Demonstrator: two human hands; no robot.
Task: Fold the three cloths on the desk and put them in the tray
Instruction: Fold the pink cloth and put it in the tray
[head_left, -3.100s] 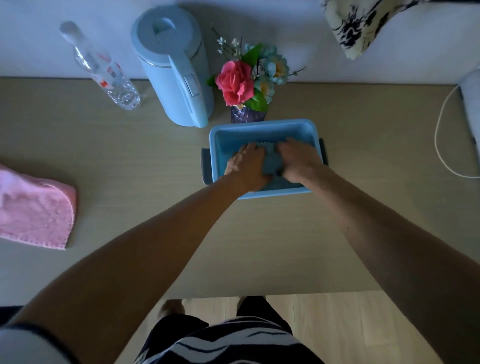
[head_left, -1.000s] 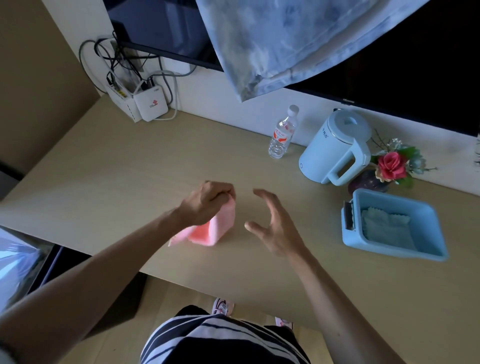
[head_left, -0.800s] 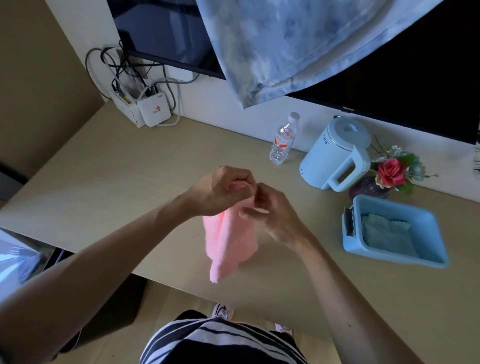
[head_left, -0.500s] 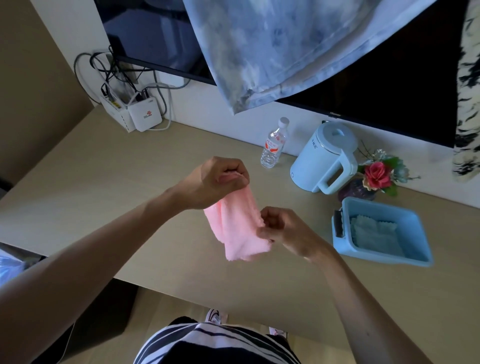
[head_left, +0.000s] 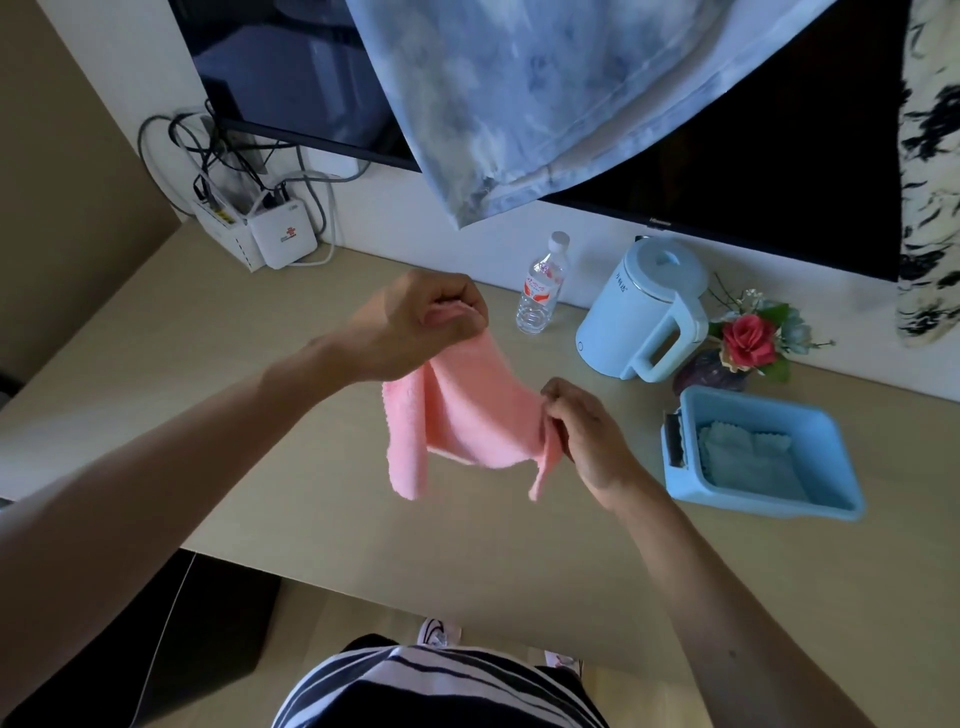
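Observation:
A pink cloth (head_left: 470, 415) hangs in the air above the desk, stretched between both hands. My left hand (head_left: 415, 325) pinches its upper corner, raised higher. My right hand (head_left: 582, 426) grips the opposite edge, lower and to the right. Two loose ends of the cloth droop below. The blue tray (head_left: 831, 452) sits on the desk at the right, with a folded blue-grey cloth (head_left: 743, 460) lying flat inside it.
Behind the tray stand a vase of flowers (head_left: 748, 343), a light blue kettle (head_left: 639, 317) and a water bottle (head_left: 543, 286). A white router with cables (head_left: 280, 234) sits at the back left. A screen and draped fabric (head_left: 545, 88) hang above. The desk's front edge (head_left: 363, 592) runs below my arms.
My left hand lifted the pink cloth off the desk, my right hand took hold of it, and both hands have pulled apart, spreading the cloth wider.

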